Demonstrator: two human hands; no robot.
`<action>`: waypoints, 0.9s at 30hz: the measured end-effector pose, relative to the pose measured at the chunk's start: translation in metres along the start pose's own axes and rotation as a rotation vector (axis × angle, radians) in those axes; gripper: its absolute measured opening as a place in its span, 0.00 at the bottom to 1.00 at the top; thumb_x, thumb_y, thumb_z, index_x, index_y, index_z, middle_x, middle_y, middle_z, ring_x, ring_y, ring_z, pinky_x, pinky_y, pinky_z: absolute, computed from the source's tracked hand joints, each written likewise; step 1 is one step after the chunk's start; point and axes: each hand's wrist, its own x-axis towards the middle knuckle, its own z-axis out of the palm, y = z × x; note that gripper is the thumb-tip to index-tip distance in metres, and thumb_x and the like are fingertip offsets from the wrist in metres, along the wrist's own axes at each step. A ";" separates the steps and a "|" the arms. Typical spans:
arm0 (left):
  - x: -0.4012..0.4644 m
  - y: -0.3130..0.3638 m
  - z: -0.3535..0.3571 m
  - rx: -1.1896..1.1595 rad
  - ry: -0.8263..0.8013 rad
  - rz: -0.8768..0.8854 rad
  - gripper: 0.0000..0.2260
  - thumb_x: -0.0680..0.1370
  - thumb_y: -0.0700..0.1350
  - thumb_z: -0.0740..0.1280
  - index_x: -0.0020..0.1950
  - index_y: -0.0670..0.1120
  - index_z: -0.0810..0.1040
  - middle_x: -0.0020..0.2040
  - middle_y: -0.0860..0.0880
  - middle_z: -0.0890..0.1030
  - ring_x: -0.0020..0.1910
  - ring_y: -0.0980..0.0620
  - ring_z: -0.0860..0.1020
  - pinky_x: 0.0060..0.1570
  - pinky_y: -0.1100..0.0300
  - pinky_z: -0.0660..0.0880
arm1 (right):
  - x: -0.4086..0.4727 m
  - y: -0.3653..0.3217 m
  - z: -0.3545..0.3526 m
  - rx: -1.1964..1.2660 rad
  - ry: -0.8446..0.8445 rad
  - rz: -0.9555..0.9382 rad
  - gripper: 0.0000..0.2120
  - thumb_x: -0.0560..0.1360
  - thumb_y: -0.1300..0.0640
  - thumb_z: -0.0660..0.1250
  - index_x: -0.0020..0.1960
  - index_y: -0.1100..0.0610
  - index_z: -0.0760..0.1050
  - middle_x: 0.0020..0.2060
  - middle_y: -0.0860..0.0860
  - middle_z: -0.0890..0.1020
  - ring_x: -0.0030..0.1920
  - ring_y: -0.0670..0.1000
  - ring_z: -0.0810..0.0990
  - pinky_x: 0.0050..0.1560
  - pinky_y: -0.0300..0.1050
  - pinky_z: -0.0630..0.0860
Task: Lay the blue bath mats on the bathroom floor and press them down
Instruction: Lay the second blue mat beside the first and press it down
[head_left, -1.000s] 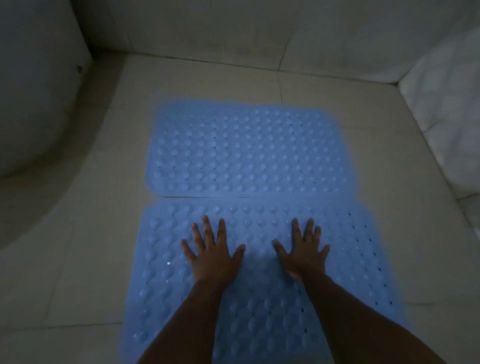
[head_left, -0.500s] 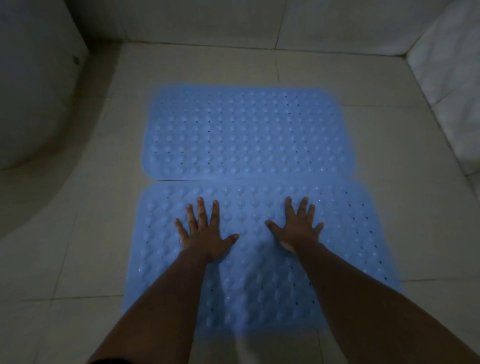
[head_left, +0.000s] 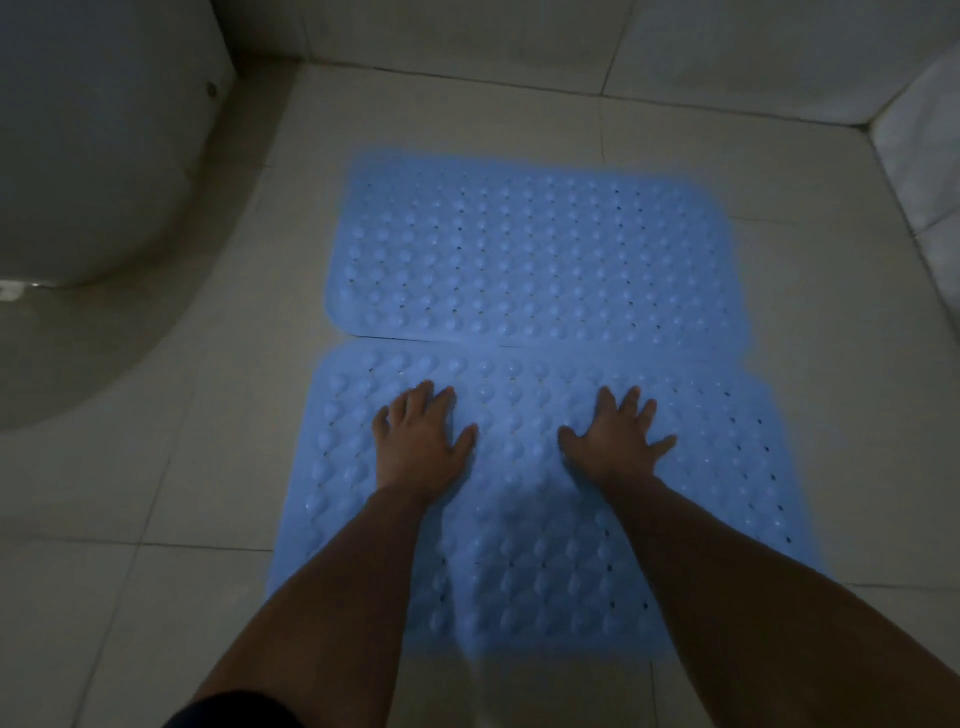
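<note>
Two blue bubbled bath mats lie flat on the tiled floor, long edges touching. The far mat (head_left: 535, 254) is bare. On the near mat (head_left: 727, 493) both my hands lie palm down with fingers spread. My left hand (head_left: 421, 447) presses its left half, fingertips close to the seam. My right hand (head_left: 615, 441) presses near the middle, about a hand's width from the left hand. Both forearms reach in from the bottom edge and cover part of the near mat.
A white toilet base (head_left: 98, 156) bulges in at the upper left, close to the mats' left ends. Tiled walls (head_left: 675, 57) close the back and the right side (head_left: 924, 156). Pale floor tiles (head_left: 130, 467) surround the mats.
The camera has pulled back and shifted, so the mats sit further right in view. Both hands stay flat on the near mat, the left hand's fingers drawn closer together.
</note>
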 end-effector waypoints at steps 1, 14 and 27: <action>0.001 -0.008 -0.004 -0.027 0.111 0.026 0.31 0.77 0.67 0.53 0.73 0.52 0.75 0.73 0.46 0.74 0.73 0.39 0.70 0.71 0.40 0.64 | -0.002 -0.011 -0.002 0.030 0.060 -0.044 0.41 0.77 0.39 0.64 0.83 0.50 0.48 0.83 0.56 0.45 0.82 0.60 0.40 0.75 0.76 0.42; 0.049 -0.087 -0.005 0.253 0.012 0.113 0.42 0.79 0.73 0.42 0.85 0.49 0.48 0.85 0.45 0.44 0.84 0.42 0.41 0.81 0.37 0.42 | -0.002 -0.138 0.037 0.181 0.146 -0.577 0.31 0.80 0.43 0.62 0.80 0.49 0.59 0.82 0.52 0.55 0.83 0.54 0.45 0.79 0.68 0.45; 0.049 -0.086 -0.009 0.269 -0.018 0.121 0.48 0.75 0.79 0.44 0.85 0.48 0.42 0.84 0.44 0.36 0.83 0.45 0.33 0.81 0.38 0.41 | 0.019 -0.131 0.041 0.307 0.275 -0.638 0.24 0.79 0.45 0.62 0.73 0.50 0.72 0.77 0.52 0.69 0.81 0.56 0.57 0.77 0.69 0.48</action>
